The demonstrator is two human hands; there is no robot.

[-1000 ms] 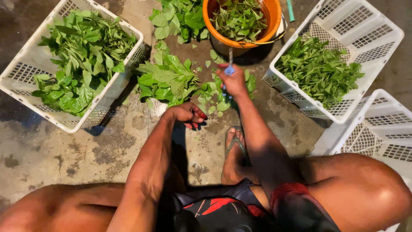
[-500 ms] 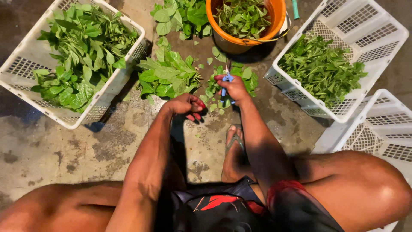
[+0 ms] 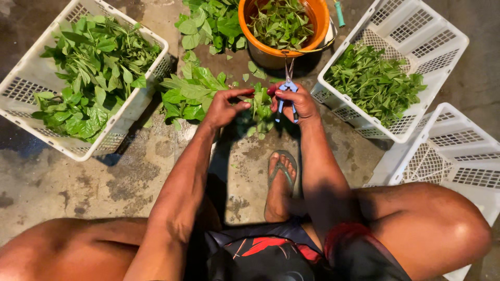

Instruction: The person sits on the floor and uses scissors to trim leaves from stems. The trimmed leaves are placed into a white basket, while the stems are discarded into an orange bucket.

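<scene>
Two bare hands at centre, over a concrete floor; right hand has its grip closed round blue-handled scissors, blades pointing up toward an orange bucket; can't tell if blades are open or shut. Left hand partly open, fingers curled, thumb & forefinger stretched toward a leafy sprig that sits between both hands; looks like fingertips touch the leaves, but can't tell if it's a firm hold. Sprig is just below the bucket, above a foot in a grey flip-flop. Loose heap of green leaves on floor just left of left hand; more leaves above it beside the bucket. Bucket holds cut greens, sits top centre. White plastic crate at left, full of big leaves; 2nd white crate at right w/ smaller leafy stems, just beside right hand; 3rd white crate lower right, near the knee. Small scraps of leaf scattered on floor round the sprig. Person sits low, knees spread, red & black shorts at bottom of view.
</scene>
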